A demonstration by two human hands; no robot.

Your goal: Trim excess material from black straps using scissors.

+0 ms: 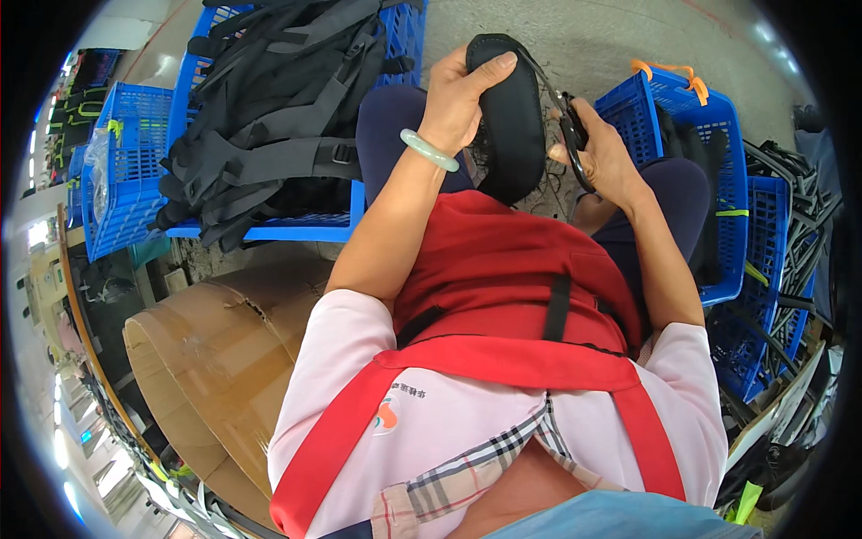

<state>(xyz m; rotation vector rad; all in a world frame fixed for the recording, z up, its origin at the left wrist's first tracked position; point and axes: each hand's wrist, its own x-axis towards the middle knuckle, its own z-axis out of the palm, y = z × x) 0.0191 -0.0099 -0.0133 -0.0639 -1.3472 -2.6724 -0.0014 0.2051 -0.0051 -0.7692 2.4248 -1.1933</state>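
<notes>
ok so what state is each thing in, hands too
Left hand, gripping the black padded piece
Right hand, gripping the scissors
Black padded piece, held
Scissors, held, blades open or shut unclear
Large left crate, heaped with black straps
Right crate, holding black pieces
Cardboard, bent into a curve
Bangle, worn
Red apron, worn

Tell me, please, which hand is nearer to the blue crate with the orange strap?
Right. The right hand, holding scissors, is close beside the crate's left side. The left hand, holding the black padded piece, is farther left.
</notes>
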